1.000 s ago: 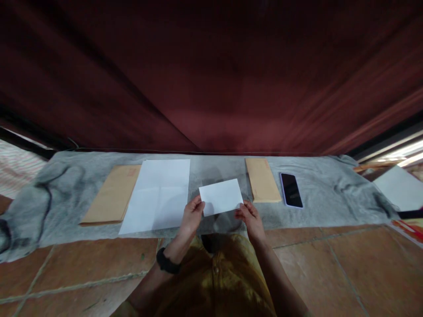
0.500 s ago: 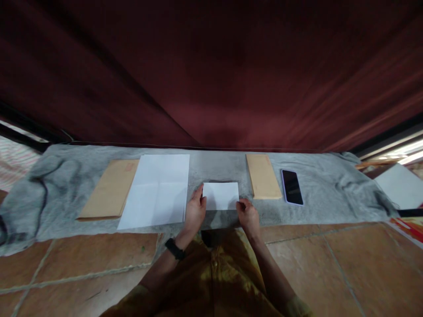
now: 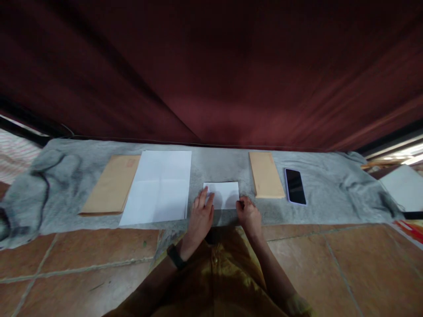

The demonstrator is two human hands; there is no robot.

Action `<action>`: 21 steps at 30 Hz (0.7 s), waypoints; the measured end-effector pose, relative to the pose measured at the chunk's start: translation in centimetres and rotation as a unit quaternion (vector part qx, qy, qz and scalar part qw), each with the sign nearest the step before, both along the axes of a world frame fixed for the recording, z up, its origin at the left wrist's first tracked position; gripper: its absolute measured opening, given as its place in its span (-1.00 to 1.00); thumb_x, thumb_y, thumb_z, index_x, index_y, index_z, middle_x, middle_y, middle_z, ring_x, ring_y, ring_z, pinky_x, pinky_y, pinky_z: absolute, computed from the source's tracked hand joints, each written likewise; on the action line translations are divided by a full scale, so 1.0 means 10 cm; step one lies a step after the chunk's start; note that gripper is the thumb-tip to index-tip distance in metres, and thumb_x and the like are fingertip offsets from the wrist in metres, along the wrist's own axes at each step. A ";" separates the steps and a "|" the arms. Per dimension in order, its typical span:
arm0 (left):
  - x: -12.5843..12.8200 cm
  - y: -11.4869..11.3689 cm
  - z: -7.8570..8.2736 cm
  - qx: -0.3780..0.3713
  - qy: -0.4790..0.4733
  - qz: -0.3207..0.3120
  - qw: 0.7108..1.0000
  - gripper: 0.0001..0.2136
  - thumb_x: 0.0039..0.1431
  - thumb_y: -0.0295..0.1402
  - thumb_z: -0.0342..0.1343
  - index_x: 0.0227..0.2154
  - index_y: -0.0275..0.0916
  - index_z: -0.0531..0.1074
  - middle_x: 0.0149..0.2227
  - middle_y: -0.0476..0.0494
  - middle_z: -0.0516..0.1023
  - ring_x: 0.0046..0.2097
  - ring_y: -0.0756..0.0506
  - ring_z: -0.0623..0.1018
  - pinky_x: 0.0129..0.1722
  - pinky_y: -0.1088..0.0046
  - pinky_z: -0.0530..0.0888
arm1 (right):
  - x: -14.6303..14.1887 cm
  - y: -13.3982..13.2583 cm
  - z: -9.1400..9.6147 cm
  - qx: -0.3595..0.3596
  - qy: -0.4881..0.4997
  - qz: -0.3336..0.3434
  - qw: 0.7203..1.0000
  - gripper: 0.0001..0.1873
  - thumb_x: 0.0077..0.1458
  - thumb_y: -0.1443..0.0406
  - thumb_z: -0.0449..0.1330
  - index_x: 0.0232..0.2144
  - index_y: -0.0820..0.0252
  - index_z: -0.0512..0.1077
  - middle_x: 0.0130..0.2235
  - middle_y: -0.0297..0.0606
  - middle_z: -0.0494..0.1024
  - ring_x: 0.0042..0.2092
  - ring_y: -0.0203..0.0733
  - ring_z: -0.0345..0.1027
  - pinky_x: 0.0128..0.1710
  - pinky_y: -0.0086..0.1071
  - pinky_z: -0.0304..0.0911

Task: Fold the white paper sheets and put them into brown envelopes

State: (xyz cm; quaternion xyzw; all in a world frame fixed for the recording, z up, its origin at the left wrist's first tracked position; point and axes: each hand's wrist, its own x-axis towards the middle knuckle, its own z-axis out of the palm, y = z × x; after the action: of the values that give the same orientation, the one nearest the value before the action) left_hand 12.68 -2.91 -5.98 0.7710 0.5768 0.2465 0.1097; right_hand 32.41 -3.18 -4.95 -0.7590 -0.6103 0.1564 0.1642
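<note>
A small folded sheet of white paper (image 3: 226, 195) lies on the grey cloth in front of me. My left hand (image 3: 200, 214) rests on its left end, fingers stretched out and slightly spread. At the paper's right edge, my right hand (image 3: 248, 215) has its fingers curled in, thumb and forefinger pinching the near corner. A stack of larger white sheets (image 3: 158, 185) is to the left of my left hand. Beyond my right hand lies a stack of narrow brown envelopes (image 3: 267, 175).
Larger brown envelopes (image 3: 110, 185) lie left of the white stack. A phone (image 3: 295, 186) with a pale purple edge is right of the narrow envelopes. The grey cloth (image 3: 340, 189) covers a long, low surface, with a dark red curtain (image 3: 211, 88) behind and floor tiles (image 3: 89, 251) in front.
My left hand has gone from holding the paper's left edge to lying flat on top of it. The paper now lies flatter. My right hand stays at the right edge.
</note>
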 end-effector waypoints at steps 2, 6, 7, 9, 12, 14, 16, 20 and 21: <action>0.03 -0.11 0.02 0.002 0.036 -0.046 0.998 -0.60 0.35 -0.49 -0.09 0.20 -0.24 0.34 0.39 -0.29 0.19 0.40 -0.25 0.18 0.32 0.03 0.29 | 0.00 0.00 0.00 0.001 -0.005 0.005 1.000 -0.79 0.30 0.26 0.06 -0.13 0.14 0.47 -0.27 -0.21 0.62 -0.33 -0.18 0.50 -0.37 -0.42 0.16; 0.05 -0.27 0.02 -0.002 0.093 -0.093 0.991 -0.60 0.36 -0.40 -0.05 0.22 -0.25 0.34 0.36 -0.25 0.27 0.41 -0.24 0.18 0.38 0.00 0.18 | 0.00 -0.01 -0.01 0.006 -0.016 0.016 1.000 -0.79 0.31 0.27 0.04 -0.14 0.15 0.46 -0.28 -0.20 0.62 -0.33 -0.17 0.50 -0.37 -0.42 0.17; 0.05 -0.29 0.02 -0.003 0.102 -0.096 0.990 -0.59 0.37 -0.37 -0.04 0.24 -0.25 0.33 0.36 -0.24 0.27 0.41 -0.24 0.18 0.38 0.01 0.17 | -0.01 -0.01 -0.01 0.011 -0.019 0.018 1.000 -0.79 0.31 0.26 0.04 -0.14 0.15 0.46 -0.28 -0.21 0.62 -0.33 -0.17 0.50 -0.37 -0.42 0.17; 0.03 -0.30 0.00 -0.006 0.117 -0.105 0.987 -0.56 0.38 -0.34 -0.04 0.28 -0.23 0.28 0.37 -0.22 0.26 0.41 -0.22 0.18 0.38 0.06 0.18 | -0.01 -0.02 0.00 0.016 -0.024 0.017 0.999 -0.79 0.32 0.26 0.04 -0.14 0.15 0.45 -0.30 -0.22 0.61 -0.34 -0.18 0.50 -0.36 -0.42 0.19; 0.00 -0.29 -0.03 -0.007 0.133 -0.127 0.983 -0.53 0.39 -0.32 -0.06 0.32 -0.23 0.22 0.39 -0.21 0.21 0.42 -0.20 0.15 0.39 0.10 0.17 | -0.02 -0.04 0.00 0.016 -0.029 0.012 0.999 -0.77 0.33 0.26 0.02 -0.09 0.16 0.44 -0.28 -0.20 0.61 -0.34 -0.18 0.49 -0.34 -0.41 0.23; 0.00 -0.29 -0.04 -0.008 0.137 -0.130 0.982 -0.51 0.39 -0.32 -0.06 0.33 -0.23 0.19 0.40 -0.21 0.19 0.43 -0.20 0.13 0.40 0.09 0.15 | -0.03 -0.05 0.00 0.034 -0.030 0.012 0.999 -0.72 0.34 0.26 0.00 -0.02 0.19 0.43 -0.21 -0.13 0.60 -0.28 -0.13 0.50 -0.30 -0.37 0.29; 0.00 -0.29 -0.04 -0.010 0.138 -0.129 0.982 -0.50 0.39 -0.32 -0.07 0.35 -0.21 0.16 0.40 -0.20 0.18 0.43 -0.19 0.11 0.40 0.09 0.13 | -0.05 -0.07 -0.01 0.078 -0.023 0.027 0.996 -0.66 0.35 0.25 -0.02 0.06 0.22 0.40 -0.12 -0.03 0.58 -0.16 -0.04 0.50 -0.19 -0.27 0.35; 0.00 -0.31 -0.05 -0.011 0.145 -0.137 0.980 -0.51 0.39 -0.34 -0.10 0.35 -0.22 0.17 0.40 -0.22 0.18 0.43 -0.18 0.12 0.40 0.07 0.13 | -0.15 -0.16 -0.05 0.148 0.026 0.171 0.974 -0.57 0.39 0.26 -0.07 0.20 0.28 0.33 0.14 0.07 0.47 0.18 0.03 0.33 0.15 -0.07 0.29; 0.00 -0.31 -0.05 -0.010 0.148 -0.139 0.979 -0.51 0.38 -0.35 -0.10 0.34 -0.24 0.18 0.39 -0.23 0.20 0.43 -0.18 0.12 0.40 0.08 0.12 | -0.19 -0.19 -0.05 0.145 0.034 0.220 0.964 -0.55 0.40 0.27 -0.07 0.24 0.28 0.30 0.21 0.05 0.42 0.24 0.01 0.27 0.23 -0.06 0.23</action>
State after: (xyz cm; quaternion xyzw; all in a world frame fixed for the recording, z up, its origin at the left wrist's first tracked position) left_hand 12.70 -6.00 -6.50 0.8707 0.4759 0.1062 0.0645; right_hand 30.55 -5.09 -5.49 -0.5686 -0.7723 0.1238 0.2546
